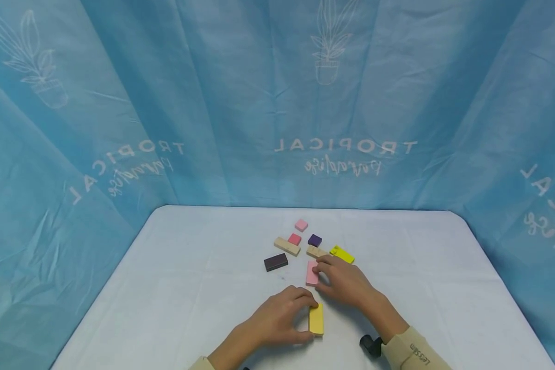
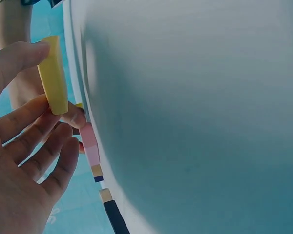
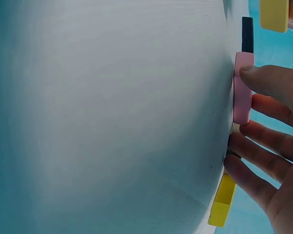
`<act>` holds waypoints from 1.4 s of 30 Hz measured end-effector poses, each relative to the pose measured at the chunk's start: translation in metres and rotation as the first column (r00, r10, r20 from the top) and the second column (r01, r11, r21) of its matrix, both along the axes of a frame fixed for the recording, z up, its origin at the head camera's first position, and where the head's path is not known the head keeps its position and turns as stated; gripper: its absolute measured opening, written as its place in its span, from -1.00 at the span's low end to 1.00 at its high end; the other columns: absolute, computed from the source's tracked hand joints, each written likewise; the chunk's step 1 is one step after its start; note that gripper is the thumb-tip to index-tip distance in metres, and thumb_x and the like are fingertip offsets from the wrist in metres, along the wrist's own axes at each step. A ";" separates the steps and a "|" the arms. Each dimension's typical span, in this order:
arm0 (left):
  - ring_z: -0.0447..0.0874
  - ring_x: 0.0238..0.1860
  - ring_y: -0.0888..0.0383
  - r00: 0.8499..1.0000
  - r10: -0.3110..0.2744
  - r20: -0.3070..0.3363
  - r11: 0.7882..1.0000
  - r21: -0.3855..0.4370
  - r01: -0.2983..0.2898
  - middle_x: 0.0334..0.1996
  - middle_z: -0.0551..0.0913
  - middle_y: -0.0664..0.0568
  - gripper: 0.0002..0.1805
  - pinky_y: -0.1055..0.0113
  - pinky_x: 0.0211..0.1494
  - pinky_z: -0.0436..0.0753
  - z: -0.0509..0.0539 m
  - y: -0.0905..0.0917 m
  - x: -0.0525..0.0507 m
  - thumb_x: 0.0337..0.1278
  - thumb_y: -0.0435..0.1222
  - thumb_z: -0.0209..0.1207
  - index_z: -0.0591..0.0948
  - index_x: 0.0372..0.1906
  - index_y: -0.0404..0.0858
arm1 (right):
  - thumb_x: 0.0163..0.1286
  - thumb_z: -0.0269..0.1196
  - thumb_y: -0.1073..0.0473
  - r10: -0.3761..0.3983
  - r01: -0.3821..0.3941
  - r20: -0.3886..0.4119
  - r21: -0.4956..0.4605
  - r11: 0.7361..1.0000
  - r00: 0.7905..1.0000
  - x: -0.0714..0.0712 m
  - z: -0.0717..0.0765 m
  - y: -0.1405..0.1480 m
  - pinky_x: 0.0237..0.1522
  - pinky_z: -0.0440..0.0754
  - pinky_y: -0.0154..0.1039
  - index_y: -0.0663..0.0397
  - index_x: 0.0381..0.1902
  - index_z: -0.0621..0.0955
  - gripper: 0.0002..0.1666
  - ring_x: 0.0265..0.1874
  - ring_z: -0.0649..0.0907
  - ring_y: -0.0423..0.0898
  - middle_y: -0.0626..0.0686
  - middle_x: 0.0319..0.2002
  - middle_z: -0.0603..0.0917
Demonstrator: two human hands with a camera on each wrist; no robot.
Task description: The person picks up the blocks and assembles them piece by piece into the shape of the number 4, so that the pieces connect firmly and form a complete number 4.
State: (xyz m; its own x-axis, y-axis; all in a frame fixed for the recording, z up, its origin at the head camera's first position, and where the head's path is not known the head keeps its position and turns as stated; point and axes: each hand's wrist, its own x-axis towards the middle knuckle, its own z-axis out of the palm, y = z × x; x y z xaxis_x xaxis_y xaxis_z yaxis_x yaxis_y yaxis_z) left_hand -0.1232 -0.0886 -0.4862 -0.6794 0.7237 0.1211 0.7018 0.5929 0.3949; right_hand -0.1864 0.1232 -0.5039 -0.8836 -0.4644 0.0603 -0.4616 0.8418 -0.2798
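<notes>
Near the front of the table, my left hand (image 1: 284, 317) pinches a yellow wooden block (image 1: 316, 320) by its ends between thumb and fingertips. The left wrist view shows that yellow block (image 2: 53, 78) lifted off the cloth, the other fingers spread loosely. My right hand (image 1: 344, 281) is at a pink block (image 1: 311, 274) lying flat just beyond. Thumb and fingers bracket the pink block (image 3: 242, 87) in the right wrist view. Close to the right fingertips lie a natural wood block (image 1: 315, 252), partly hidden, and a bright yellow block (image 1: 342, 254).
A dark brown block (image 1: 276, 262) and another natural wood block (image 1: 287, 246) lie left of the pink one. Farther back are a red block (image 1: 294, 239), a dark purple block (image 1: 314, 240) and a small pink block (image 1: 301, 225). A blue curtain (image 1: 240, 103) surrounds the white-covered table (image 1: 189, 277).
</notes>
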 end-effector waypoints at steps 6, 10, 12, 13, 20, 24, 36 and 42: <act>0.41 0.04 0.36 1.000 0.003 0.001 0.999 -0.033 -0.002 0.00 0.48 0.33 -0.48 0.40 0.09 0.49 -0.004 0.000 0.002 -0.09 0.07 0.39 0.59 0.03 0.01 | 0.16 0.39 -0.11 -0.001 0.001 0.006 -0.001 1.000 1.000 0.001 -0.001 0.000 0.08 0.52 -0.03 -0.21 -0.05 0.68 -0.61 0.18 0.48 -0.10 -0.06 0.15 0.54; 0.41 0.03 0.35 1.000 -0.007 -0.027 0.998 -0.065 0.006 0.00 0.49 0.32 -0.48 0.39 0.11 0.48 -0.005 0.002 0.002 -0.07 0.09 0.37 0.59 0.03 0.00 | 0.17 0.39 -0.12 -0.009 0.009 0.001 0.001 1.000 1.000 0.002 0.000 0.000 0.10 0.51 -0.04 -0.22 -0.03 0.67 -0.59 0.18 0.47 -0.11 -0.09 0.14 0.54; 0.42 0.03 0.34 0.999 -0.010 -0.051 0.997 -0.078 0.006 0.00 0.50 0.31 -0.48 0.39 0.11 0.47 -0.005 0.002 0.002 -0.07 0.09 0.36 0.60 0.02 -0.01 | 0.17 0.39 -0.12 -0.010 0.010 -0.001 -0.003 1.000 1.000 0.002 0.001 0.000 0.10 0.50 -0.05 -0.22 -0.02 0.67 -0.59 0.18 0.47 -0.11 -0.09 0.14 0.54; 0.42 0.02 0.34 0.998 -0.011 -0.061 0.996 -0.084 0.006 -0.01 0.50 0.30 -0.47 0.38 0.11 0.47 -0.005 0.002 0.002 -0.08 0.10 0.36 0.60 0.02 -0.02 | 0.17 0.38 -0.12 -0.011 0.011 -0.002 -0.005 1.000 1.000 0.003 0.001 0.000 0.11 0.50 -0.05 -0.21 -0.01 0.67 -0.59 0.17 0.47 -0.12 -0.09 0.13 0.54; 0.44 0.01 0.30 0.998 0.005 -0.061 0.991 -0.130 -0.013 -0.02 0.53 0.26 -0.45 0.35 0.09 0.49 -0.006 0.003 0.000 -0.09 0.12 0.36 0.61 0.02 -0.04 | 0.17 0.39 -0.12 -0.019 0.019 0.001 -0.005 1.000 1.000 0.004 0.000 0.000 0.11 0.50 -0.05 -0.22 -0.01 0.67 -0.58 0.17 0.48 -0.12 -0.10 0.13 0.54; 0.45 -0.01 0.28 0.995 0.017 -0.094 0.989 -0.145 -0.030 -0.02 0.53 0.25 -0.46 0.33 0.04 0.51 -0.007 0.002 0.000 -0.10 0.11 0.37 0.60 0.01 -0.05 | 0.16 0.39 -0.13 -0.022 0.022 -0.004 0.005 1.000 1.000 0.003 0.000 -0.001 0.11 0.50 -0.06 -0.22 0.00 0.67 -0.57 0.18 0.47 -0.12 -0.10 0.13 0.54; 0.45 -0.02 0.27 0.998 0.054 -0.028 0.978 -0.202 -0.059 0.02 0.50 0.24 -0.47 0.32 0.00 0.53 -0.006 0.005 0.000 -0.04 0.10 0.35 0.57 0.05 0.00 | 0.16 0.38 -0.13 -0.027 0.027 -0.004 0.016 1.000 1.000 0.002 -0.004 -0.001 0.12 0.49 -0.05 -0.24 0.00 0.67 -0.57 0.19 0.46 -0.13 -0.11 0.14 0.55; 0.45 -0.01 0.26 0.998 0.061 -0.033 0.976 -0.209 -0.066 0.04 0.49 0.22 -0.46 0.31 -0.02 0.54 -0.006 0.006 0.001 -0.02 0.11 0.33 0.56 0.08 0.01 | 0.15 0.39 -0.15 -0.030 0.030 -0.006 0.021 0.999 1.000 0.002 -0.004 -0.001 0.11 0.49 -0.05 -0.25 -0.01 0.67 -0.57 0.19 0.47 -0.13 -0.12 0.14 0.55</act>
State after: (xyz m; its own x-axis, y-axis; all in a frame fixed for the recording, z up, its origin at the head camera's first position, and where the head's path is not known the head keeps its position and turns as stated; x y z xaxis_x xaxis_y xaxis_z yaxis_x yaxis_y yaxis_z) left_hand -0.1223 -0.0826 -0.4922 -0.7234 0.6904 -0.0107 0.6686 0.7043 0.2387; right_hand -0.1849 0.1220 -0.5079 -0.8969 -0.4388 0.0557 -0.4374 0.8611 -0.2592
